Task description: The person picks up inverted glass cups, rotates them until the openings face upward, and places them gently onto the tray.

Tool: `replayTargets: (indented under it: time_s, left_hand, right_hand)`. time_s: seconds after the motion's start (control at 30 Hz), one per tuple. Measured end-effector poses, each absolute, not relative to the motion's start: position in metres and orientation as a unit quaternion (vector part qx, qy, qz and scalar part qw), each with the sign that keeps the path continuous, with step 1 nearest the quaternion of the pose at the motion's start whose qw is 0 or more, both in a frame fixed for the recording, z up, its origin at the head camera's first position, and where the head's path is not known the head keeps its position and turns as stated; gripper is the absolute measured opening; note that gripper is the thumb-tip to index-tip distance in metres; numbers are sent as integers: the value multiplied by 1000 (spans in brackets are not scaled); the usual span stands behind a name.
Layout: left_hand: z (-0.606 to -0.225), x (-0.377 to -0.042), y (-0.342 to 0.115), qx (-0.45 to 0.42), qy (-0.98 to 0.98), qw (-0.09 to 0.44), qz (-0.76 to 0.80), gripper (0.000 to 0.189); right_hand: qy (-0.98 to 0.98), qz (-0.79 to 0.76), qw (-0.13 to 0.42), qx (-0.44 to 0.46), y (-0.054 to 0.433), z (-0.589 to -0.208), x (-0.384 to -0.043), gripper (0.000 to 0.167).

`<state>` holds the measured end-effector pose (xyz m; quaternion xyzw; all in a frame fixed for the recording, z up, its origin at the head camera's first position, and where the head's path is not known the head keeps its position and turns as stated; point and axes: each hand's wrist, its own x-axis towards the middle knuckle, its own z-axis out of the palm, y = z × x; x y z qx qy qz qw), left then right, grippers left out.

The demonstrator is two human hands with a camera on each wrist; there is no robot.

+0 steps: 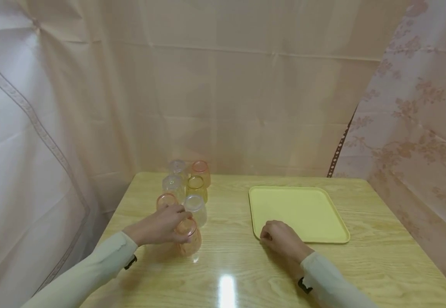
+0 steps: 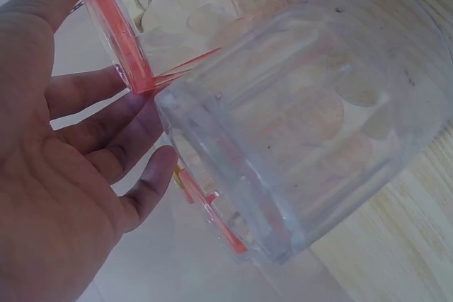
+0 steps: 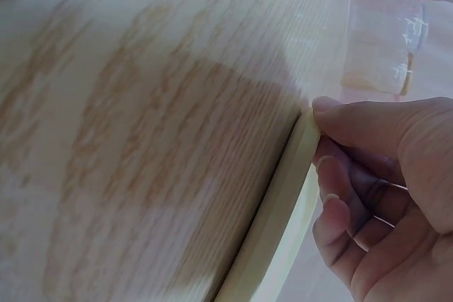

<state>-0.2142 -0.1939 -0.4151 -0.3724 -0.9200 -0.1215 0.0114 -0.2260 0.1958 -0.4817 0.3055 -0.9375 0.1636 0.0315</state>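
Observation:
My left hand (image 1: 160,225) grips a pink see-through glass (image 1: 191,246) around its upturned base, thumb on the near side and fingers behind. In the left wrist view the glass's red-tinted base (image 2: 126,37) lies between thumb and fingers, and a clear glass (image 2: 311,111) fills the foreground. Just behind that hand stand another clear glass (image 1: 195,210) and an orange-pink glass (image 1: 167,199), partly covered by the hand. With thumb and fingertips, my right hand (image 1: 282,240) pinches the near left corner of a yellow tray (image 1: 298,209); its rim (image 3: 279,235) shows beside the curled fingers.
Farther back in the upside-down group are a yellow glass (image 1: 197,189), a pink glass (image 1: 201,172) and more clear glasses (image 1: 173,188). All stand on a light wooden table (image 1: 227,239). Beige cloth (image 1: 246,94) hangs behind it, with patterned cloth (image 1: 419,141) at the right.

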Motion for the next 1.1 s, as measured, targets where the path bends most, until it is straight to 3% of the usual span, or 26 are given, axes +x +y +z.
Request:
replayTargets:
  time_s: [0.67,1.1]
  left_hand:
    - [-418,-215,-189,-398,-906,40,-140,39]
    - [-415,-215,-181,-352,-913,19,-206,52]
  right_hand:
    - [-936,155,38,314,196,-482,-224,10]
    - [-936,150,37,318,197,-483,-225,10]
